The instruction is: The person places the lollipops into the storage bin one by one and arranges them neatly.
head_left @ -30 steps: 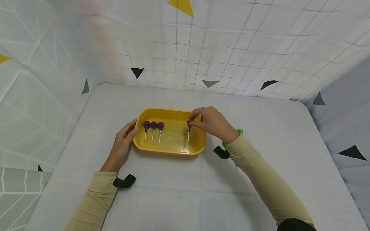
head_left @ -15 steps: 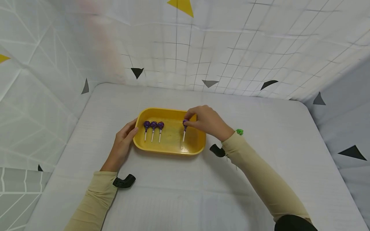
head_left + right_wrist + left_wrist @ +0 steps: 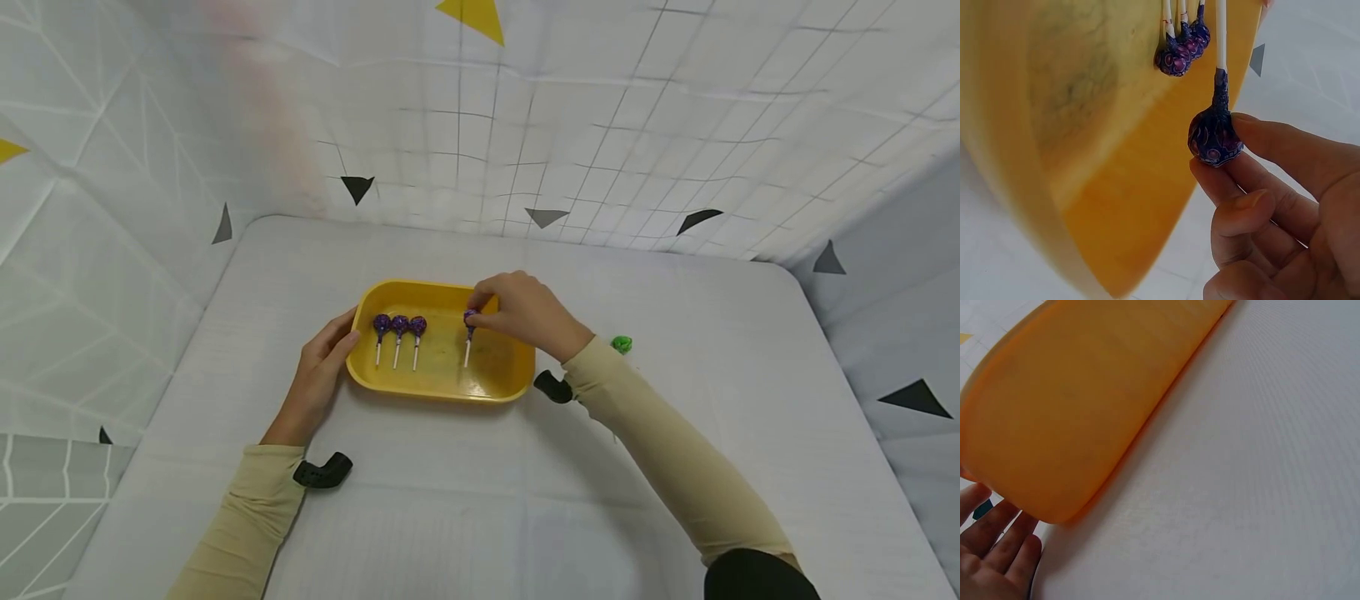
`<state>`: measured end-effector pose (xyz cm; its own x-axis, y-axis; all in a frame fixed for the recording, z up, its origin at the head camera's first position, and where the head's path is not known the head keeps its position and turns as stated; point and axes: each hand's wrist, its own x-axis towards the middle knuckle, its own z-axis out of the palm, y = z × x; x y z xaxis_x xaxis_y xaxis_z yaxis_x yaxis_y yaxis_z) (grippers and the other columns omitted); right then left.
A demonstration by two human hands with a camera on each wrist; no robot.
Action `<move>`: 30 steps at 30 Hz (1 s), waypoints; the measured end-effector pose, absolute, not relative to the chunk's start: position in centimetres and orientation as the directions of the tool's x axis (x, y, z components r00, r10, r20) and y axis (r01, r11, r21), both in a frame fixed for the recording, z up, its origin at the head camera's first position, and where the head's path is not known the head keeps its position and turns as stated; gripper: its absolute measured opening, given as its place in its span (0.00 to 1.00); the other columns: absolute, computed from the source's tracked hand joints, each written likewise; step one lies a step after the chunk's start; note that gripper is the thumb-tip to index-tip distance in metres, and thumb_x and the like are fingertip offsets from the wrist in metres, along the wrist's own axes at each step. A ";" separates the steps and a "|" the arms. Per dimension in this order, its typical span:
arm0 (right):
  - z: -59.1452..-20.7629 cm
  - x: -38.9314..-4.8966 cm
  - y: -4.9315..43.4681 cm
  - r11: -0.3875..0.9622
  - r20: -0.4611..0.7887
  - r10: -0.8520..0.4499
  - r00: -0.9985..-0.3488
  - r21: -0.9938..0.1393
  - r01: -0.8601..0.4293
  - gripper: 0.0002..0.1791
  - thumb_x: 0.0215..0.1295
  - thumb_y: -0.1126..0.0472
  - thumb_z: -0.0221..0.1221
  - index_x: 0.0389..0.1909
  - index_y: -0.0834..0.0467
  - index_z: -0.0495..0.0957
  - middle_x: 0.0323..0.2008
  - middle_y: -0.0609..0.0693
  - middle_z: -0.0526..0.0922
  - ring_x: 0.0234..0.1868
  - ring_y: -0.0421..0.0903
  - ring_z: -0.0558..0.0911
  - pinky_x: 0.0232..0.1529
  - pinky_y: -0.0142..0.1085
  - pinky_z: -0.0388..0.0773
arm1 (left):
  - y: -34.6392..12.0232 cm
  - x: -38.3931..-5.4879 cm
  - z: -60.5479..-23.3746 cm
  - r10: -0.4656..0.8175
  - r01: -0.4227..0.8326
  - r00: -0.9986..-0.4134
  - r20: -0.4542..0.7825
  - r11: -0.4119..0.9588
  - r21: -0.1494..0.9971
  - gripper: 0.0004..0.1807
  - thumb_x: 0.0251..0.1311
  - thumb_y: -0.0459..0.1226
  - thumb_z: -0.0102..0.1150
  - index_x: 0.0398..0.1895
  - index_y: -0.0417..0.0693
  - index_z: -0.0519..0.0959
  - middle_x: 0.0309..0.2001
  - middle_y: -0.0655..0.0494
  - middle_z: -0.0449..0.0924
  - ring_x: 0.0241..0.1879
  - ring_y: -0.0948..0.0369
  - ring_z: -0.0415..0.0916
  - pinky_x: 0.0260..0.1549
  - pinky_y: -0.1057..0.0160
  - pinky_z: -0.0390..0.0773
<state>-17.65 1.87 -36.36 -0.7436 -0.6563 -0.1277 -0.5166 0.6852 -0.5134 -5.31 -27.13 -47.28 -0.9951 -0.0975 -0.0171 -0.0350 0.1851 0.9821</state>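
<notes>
In the head view a yellow tray (image 3: 442, 393) holds three purple-wrapped lollipops (image 3: 400, 325) side by side near its left end, white sticks toward the person. The left hand (image 3: 318, 371) rests against the tray's left end; in the left wrist view its fairly straight fingers (image 3: 1013, 540) touch the outside wall. Over the right part of the tray, the right hand (image 3: 528, 312) pinches another purple lollipop (image 3: 468, 333) by its wrapped head between thumb and fingertips, stick pointing toward the person. The right wrist view shows this lollipop (image 3: 1215, 134) close up, apart from the other three.
A green-wrapped thing (image 3: 622, 344) lies on the white table (image 3: 450, 500), partly hidden behind the right sleeve (image 3: 667, 442). White patterned sheets (image 3: 600, 125) stand behind and at the sides. A black bent piece (image 3: 324, 472) is at each wrist.
The right hand has moved left over the tray with the pinched lollipop, closer to the row of three. More of the green thing shows beside the sleeve. The left hand and tray stay put.
</notes>
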 end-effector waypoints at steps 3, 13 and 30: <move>-36.4 -17.8 1.6 0.679 -0.124 -0.664 -0.738 -0.514 -0.524 0.08 0.68 0.52 0.69 0.41 0.51 0.89 0.42 0.45 0.91 0.48 0.49 0.86 0.49 0.42 0.85 | -27.1 -5.3 -47.3 -0.097 -0.035 -0.995 -0.017 0.187 0.982 0.28 0.80 0.47 0.48 0.79 0.54 0.64 0.79 0.54 0.63 0.80 0.54 0.58 0.67 0.85 0.63; -36.7 -18.0 0.6 0.659 -0.125 -0.690 -0.713 -0.518 -0.546 0.08 0.68 0.53 0.68 0.40 0.52 0.89 0.42 0.46 0.91 0.50 0.51 0.87 0.50 0.43 0.84 | -27.1 -5.3 -47.2 -0.095 -0.029 -0.995 -0.012 0.178 0.984 0.28 0.80 0.48 0.47 0.79 0.54 0.64 0.79 0.54 0.64 0.80 0.54 0.58 0.67 0.85 0.63; -37.7 -18.5 -1.6 0.670 -0.161 -0.698 -0.697 -0.491 -0.557 0.07 0.68 0.53 0.69 0.40 0.51 0.89 0.41 0.44 0.91 0.44 0.43 0.84 0.47 0.40 0.84 | -27.1 -5.2 -47.2 -0.099 -0.029 -0.995 -0.012 0.172 0.985 0.29 0.80 0.48 0.48 0.79 0.52 0.64 0.79 0.54 0.63 0.80 0.54 0.58 0.67 0.85 0.63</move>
<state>-18.47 -1.57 -37.70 -0.6972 -0.6984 -0.1614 -0.5571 0.6696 -0.4912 -5.18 -27.06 -47.16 -0.9950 -0.0991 -0.0125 -0.0295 0.1723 0.9846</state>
